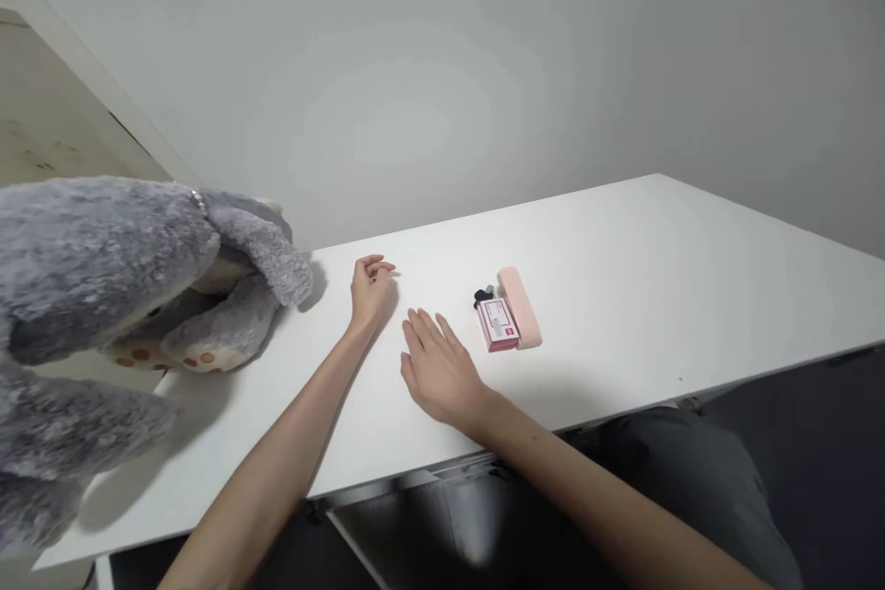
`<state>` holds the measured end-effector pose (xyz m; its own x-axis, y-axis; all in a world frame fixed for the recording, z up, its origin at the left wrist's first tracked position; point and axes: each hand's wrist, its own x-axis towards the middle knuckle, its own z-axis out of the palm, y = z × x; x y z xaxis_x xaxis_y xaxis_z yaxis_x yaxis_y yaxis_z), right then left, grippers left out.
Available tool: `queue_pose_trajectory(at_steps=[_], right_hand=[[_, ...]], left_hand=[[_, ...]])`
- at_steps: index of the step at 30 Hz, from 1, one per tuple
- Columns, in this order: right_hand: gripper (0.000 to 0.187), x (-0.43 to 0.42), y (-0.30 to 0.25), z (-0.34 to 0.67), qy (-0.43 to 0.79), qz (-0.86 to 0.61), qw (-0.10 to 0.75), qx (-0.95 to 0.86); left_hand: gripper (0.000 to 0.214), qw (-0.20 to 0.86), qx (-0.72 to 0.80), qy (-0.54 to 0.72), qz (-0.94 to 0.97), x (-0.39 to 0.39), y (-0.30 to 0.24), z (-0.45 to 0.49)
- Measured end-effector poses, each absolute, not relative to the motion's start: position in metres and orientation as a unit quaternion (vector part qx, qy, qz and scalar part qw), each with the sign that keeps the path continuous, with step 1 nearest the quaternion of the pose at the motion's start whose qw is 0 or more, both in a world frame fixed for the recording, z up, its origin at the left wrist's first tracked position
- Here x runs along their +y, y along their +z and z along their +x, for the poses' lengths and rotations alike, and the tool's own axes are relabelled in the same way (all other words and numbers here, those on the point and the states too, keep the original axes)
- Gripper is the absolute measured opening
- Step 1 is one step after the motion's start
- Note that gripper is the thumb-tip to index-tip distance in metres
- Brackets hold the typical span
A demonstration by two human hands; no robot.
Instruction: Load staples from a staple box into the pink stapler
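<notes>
My left hand (371,289) rests on its edge on the white table (622,277), fingers loosely curled and apart, holding nothing. Palm down and nearer to me lies my right hand (441,371), its fingers stretched out and nothing in it. Just beyond its fingers, to the right, sits a small white and red box (496,323), its lettering too small to read. Against the box's right side is a long, rounded pink case (520,306). A small black item (482,297) with a greyish part lies behind the box; its kind is unclear. Neither hand touches these things.
Large grey plush toys (103,267) occupy the table's left end, one paw (294,281) reaching toward my left hand. A grey wall (442,74) stands behind the table. The front table edge (622,415) runs beneath my forearms, above my dark-clothed leg (691,470).
</notes>
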<state>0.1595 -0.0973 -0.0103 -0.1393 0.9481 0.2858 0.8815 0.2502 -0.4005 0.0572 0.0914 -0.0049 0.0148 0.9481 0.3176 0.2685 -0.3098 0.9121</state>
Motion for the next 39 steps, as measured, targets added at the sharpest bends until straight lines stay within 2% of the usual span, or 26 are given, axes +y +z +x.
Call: queue_pose_trajectory(at_steps=[6,12,28,39], right_hand=[[0.072,-0.057,-0.004,0.165,0.105,-0.722,0.229,-0.645],[0.079,-0.049,-0.015,0.174,0.104,-0.741,0.277,-0.603],[0.074,-0.063,-0.018,0.214,0.075,-0.745,0.252,-0.613],[0.072,-0.074,-0.031,0.285,0.049,-0.733,0.244,-0.633]], left_hand=[[0.024,0.335,0.483,0.492,0.641,0.090,-0.007,0.059],[0.026,0.332,0.484,0.467,0.661,0.084,-0.004,0.058],[0.023,0.319,0.483,0.460,0.673,0.087,-0.006,0.059],[0.023,0.314,0.480,0.455,0.681,0.089,-0.008,0.059]])
